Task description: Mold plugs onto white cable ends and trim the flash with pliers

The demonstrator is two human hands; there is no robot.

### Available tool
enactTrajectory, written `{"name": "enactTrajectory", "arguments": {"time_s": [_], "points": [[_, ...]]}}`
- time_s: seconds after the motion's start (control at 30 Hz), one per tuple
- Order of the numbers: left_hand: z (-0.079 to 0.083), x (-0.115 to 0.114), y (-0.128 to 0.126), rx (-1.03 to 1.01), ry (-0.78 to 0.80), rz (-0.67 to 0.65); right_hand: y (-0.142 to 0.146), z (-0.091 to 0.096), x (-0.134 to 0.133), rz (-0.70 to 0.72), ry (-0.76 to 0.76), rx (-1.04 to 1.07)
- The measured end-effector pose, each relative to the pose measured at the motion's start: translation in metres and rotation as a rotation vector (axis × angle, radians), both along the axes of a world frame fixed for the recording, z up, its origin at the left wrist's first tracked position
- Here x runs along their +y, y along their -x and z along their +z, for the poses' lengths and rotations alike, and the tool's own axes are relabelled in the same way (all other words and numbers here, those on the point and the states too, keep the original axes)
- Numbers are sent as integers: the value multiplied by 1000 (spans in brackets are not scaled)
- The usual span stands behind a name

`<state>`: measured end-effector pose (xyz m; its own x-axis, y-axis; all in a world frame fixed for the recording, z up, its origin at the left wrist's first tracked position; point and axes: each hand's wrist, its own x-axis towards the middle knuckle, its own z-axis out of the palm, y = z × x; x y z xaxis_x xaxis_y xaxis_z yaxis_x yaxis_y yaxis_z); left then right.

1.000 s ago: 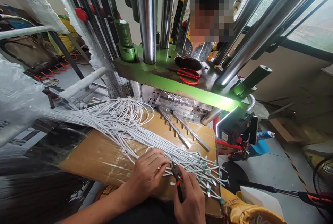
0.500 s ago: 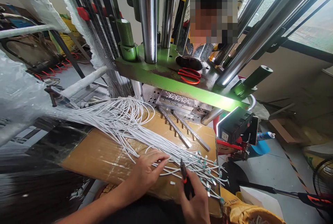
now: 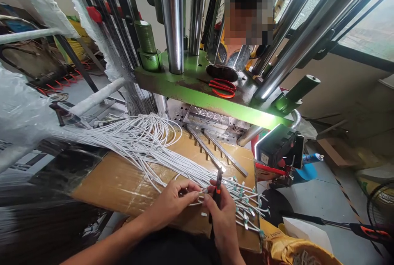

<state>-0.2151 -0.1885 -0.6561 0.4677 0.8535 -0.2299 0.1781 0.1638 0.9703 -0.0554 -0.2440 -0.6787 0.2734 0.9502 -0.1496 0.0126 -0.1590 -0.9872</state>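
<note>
My left hand (image 3: 174, 201) pinches a single white cable (image 3: 201, 192) near its end, thumb against forefinger. My right hand (image 3: 224, 215) wraps round black pliers with orange marks (image 3: 218, 187), their jaws pointing up and away. Its thumb and forefinger reach to the tip of the same cable, almost meeting my left fingers. Behind both hands lies a thick bundle of white cables (image 3: 184, 165), running right to ends with small green and white connectors (image 3: 242, 191). A small white piece (image 3: 203, 214) rests on the brown cardboard (image 3: 123, 183) below my hands.
Two metal bars with brass-coloured tabs (image 3: 226, 154) lie beyond the cables. Behind them is a metal mould (image 3: 209, 116) under the press's green plate (image 3: 191, 97), where red-handled scissors (image 3: 223, 88) lie. A lit lamp (image 3: 275, 144) stands right. Another person (image 3: 240, 39) is behind the press.
My right hand has moved left and up with the pliers, bringing its fingertips to the cable end. My left fingers have shifted slightly and keep the cable pinched.
</note>
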Motion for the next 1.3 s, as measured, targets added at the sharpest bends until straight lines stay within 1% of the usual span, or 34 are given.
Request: {"name": "enactTrajectory", "arguments": {"time_s": [0.1,0.13,0.2,0.27,0.33,0.5,0.6,0.67,0.77,0.83,0.87,0.93,1.0,1.07,1.17,1.23,1.3], "points": [[-2,-1,0,145,-122,114,-9,-6,-13,23,-177,-464],[-2,-1,-1,169,-154,126,-12,-9,-18,53,-235,-594],[-2,-2,-1,181,-187,124,-16,-15,-25,113,-324,-778],[-3,-2,-2,171,-209,111,-17,-19,-30,147,-359,-900],[-3,-3,-3,162,-235,108,-16,-22,-31,155,-354,-979],[-3,-5,-2,161,-309,100,-15,-21,-30,178,-353,-1060],[-2,-5,0,164,-345,93,-15,-21,-30,174,-364,-1065],[-2,-5,0,160,-345,88,-16,-21,-30,173,-385,-1016],[-1,-3,-1,134,-255,80,-17,-18,-30,217,-339,-806],[-2,-2,-2,110,-157,83,-17,-13,-27,166,-299,-686],[-2,-2,-2,95,-116,88,-16,-11,-24,110,-313,-664],[-2,-2,-3,52,-63,95,-14,-8,-17,1,-400,-661],[-1,-2,-3,-6,-15,87,-10,-7,-9,-23,-505,-663],[2,-2,-1,-41,23,69,-7,-7,-4,4,-554,-633],[6,0,4,-2,14,2,-3,-3,1,20,-492,-531],[6,2,7,11,11,-78,-1,2,6,2,-385,-390],[4,4,8,-62,103,-134,0,8,14,25,-235,-184]]}}
